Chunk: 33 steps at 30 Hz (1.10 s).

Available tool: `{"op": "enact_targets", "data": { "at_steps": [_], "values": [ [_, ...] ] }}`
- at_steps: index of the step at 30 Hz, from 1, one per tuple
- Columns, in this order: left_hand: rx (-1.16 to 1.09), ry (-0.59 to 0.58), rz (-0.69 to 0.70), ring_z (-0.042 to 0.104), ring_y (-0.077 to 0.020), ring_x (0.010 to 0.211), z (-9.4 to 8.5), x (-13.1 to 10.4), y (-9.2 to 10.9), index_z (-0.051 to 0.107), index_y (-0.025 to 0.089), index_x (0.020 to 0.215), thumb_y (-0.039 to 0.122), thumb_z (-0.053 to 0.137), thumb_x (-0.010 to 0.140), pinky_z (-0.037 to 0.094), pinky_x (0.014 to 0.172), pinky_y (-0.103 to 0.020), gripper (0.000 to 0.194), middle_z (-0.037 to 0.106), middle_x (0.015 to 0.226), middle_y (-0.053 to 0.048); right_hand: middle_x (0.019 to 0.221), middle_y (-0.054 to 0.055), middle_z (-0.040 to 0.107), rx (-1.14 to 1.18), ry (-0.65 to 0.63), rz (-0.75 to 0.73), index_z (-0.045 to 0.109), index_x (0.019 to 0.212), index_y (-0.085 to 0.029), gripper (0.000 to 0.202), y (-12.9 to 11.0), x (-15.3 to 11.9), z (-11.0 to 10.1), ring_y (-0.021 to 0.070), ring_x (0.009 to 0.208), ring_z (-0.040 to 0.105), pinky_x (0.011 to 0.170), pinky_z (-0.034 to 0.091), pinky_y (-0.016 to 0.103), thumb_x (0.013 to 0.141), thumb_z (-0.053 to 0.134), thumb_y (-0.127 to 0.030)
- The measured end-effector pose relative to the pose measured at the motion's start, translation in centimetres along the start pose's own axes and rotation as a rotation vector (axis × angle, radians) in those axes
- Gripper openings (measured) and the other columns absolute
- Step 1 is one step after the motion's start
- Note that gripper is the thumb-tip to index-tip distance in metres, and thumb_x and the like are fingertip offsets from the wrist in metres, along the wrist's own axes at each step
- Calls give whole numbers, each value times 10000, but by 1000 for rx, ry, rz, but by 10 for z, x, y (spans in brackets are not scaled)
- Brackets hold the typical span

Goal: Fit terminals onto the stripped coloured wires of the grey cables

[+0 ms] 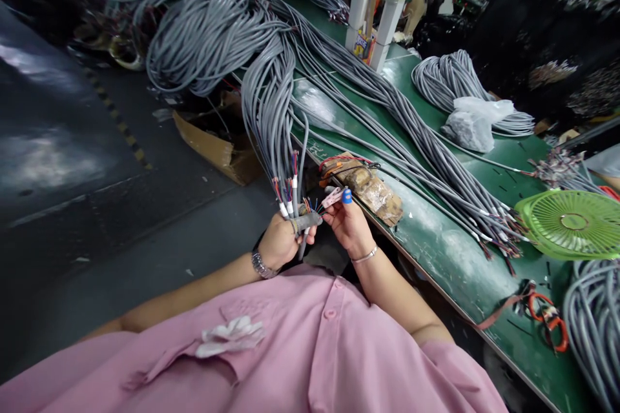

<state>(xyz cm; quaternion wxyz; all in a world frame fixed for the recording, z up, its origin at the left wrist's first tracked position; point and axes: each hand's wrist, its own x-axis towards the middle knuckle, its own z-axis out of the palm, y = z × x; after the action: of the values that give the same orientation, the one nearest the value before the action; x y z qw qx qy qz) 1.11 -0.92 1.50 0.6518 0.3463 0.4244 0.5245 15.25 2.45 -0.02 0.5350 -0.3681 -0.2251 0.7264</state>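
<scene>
My left hand (281, 242) is closed around the ends of several grey cables (271, 103) in front of my body. One cable end (306, 222) lies across its fingers, with thin coloured wires (312, 206) fanning out of it. Just to the right, my right hand (352, 227) pinches a small pale pink piece (332, 197) beside those wires; its exact kind is too small to tell. A blue cover (347, 195) sits on one fingertip of that hand. More stripped ends with white sleeves (287, 208) stand up behind my left hand.
Long grey cable bundles (358, 71) run across the green table (436, 277). Close to its edge lies a taped wooden block (372, 190). On the right are a green fan (574, 222) and orange-handled scissors (547, 319). A cardboard box (213, 145) stands on the floor.
</scene>
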Motion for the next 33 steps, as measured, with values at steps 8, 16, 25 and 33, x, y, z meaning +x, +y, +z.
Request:
{"op": "enact_targets", "data": {
  "at_steps": [8,16,25,33],
  "values": [
    [33,2,-32,493,-85,357,2,2,-5,567,145,630,255,720,691,245,356,-203,198,577,471,11,718,-10,598,26,7,-64,680,895,-210,368,5,3,0,99,629,505,612,476,216,771,679,-557],
    [24,46,-6,522,-94,376,-5,-6,-6,588,145,650,274,708,707,287,355,-195,185,602,493,2,742,17,644,74,-40,94,669,868,-177,501,-1,0,0,102,621,553,582,504,217,785,582,-663],
    [-86,136,-35,530,-93,383,0,-5,-4,609,142,708,263,747,659,321,345,-174,190,616,502,6,757,-11,625,7,-8,-62,660,868,-176,392,3,-4,3,73,587,539,525,499,186,744,700,-545],
    [-76,116,-49,526,-100,370,5,-3,-1,582,149,729,241,752,634,279,330,-175,215,613,500,9,704,-24,625,-50,92,23,629,823,-176,376,-7,-4,-1,75,566,547,515,493,192,704,756,-510]
  ]
}}
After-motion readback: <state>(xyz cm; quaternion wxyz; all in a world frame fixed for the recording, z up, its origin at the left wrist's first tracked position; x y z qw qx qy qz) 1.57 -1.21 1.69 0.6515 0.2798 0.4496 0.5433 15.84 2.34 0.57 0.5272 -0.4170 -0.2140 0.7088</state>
